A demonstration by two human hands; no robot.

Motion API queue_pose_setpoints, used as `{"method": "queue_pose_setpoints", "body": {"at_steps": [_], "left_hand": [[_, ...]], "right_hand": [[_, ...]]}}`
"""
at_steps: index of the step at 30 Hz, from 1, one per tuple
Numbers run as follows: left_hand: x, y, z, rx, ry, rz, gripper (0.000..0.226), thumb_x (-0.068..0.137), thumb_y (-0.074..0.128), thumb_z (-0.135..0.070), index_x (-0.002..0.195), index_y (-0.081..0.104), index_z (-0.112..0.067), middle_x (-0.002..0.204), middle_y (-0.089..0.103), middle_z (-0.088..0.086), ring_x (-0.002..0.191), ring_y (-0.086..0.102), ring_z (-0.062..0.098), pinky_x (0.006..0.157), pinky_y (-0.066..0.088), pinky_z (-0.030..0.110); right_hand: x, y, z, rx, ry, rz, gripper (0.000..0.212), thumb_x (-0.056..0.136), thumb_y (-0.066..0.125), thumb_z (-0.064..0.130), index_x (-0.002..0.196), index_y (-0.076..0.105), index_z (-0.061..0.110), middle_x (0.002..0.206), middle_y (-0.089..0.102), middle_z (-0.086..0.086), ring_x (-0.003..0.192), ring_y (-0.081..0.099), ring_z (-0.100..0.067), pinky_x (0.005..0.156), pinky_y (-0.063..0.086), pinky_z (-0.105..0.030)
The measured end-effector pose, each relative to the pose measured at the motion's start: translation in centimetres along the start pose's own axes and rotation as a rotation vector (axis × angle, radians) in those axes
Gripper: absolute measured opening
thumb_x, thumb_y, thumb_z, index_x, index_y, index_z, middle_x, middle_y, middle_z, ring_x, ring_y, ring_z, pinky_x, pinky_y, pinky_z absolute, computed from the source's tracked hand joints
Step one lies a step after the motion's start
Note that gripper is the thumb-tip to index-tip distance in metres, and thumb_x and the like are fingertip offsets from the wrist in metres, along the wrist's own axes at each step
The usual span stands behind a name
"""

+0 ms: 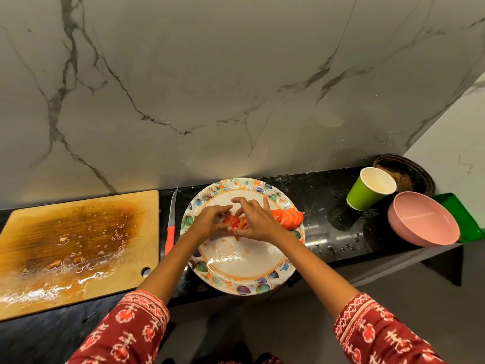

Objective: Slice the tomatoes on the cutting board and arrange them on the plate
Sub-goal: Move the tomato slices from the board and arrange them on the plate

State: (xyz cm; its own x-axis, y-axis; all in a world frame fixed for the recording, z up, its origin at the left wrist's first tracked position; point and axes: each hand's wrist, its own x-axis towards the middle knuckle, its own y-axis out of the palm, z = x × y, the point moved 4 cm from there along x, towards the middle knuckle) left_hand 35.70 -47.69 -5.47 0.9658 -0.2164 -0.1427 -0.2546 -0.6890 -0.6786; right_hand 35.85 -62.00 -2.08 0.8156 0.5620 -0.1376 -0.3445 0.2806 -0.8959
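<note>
Over the patterned plate [275,269], left hand [207,222] and right hand [256,222] both pinching tomato slices [287,219].

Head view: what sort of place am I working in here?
Most likely a home kitchen. A black stone counter runs along a marble-look wall, with a wet wooden cutting board, an orange-handled knife and a patterned plate of tomato slices on it.
</note>
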Motion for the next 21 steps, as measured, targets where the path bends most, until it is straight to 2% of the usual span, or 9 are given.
{"method": "queue_pose_setpoints", "body": {"at_steps": [5, 11, 21], "left_hand": [[-0.31, -0.07, 0.5, -0.011, 0.004, -0.031, 0.066, 0.071, 0.077, -0.019, 0.13, 0.051, -0.006, 0.118, 0.06, 0.012, 0.109, 0.055, 0.024, 0.097, 0.044, 0.034], [-0.44, -0.15, 0.53, -0.011, -0.003, 0.001, 0.075, 0.066, 0.08, -0.019, 0.133, 0.047, -0.008, 0.127, 0.056, 0.009, 0.115, 0.053, 0.021, 0.097, 0.041, 0.03], [-0.49, -0.06, 0.62, 0.039, -0.036, 0.045, 0.081, 0.064, 0.082, -0.024, 0.134, 0.045, -0.012, 0.123, 0.059, 0.007, 0.116, 0.051, 0.022, 0.1, 0.04, 0.035]], "right_hand": [[-0.09, 0.14, 0.21, 0.005, -0.015, -0.009, 0.074, 0.084, 0.063, 0.042, 0.142, 0.024, 0.02, 0.121, 0.06, -0.001, 0.131, 0.038, -0.02, 0.113, -0.002, -0.057], [0.24, 0.39, 0.03, -0.019, -0.007, 0.022, 0.078, 0.082, 0.066, 0.04, 0.143, 0.022, 0.021, 0.119, 0.06, -0.002, 0.13, 0.038, -0.022, 0.113, -0.001, -0.058], [0.61, 0.02, -0.3, 0.006, 0.012, 0.079, 0.079, 0.081, 0.069, 0.035, 0.143, 0.021, 0.022, 0.122, 0.058, -0.001, 0.131, 0.038, -0.021, 0.112, -0.008, -0.057]]}}
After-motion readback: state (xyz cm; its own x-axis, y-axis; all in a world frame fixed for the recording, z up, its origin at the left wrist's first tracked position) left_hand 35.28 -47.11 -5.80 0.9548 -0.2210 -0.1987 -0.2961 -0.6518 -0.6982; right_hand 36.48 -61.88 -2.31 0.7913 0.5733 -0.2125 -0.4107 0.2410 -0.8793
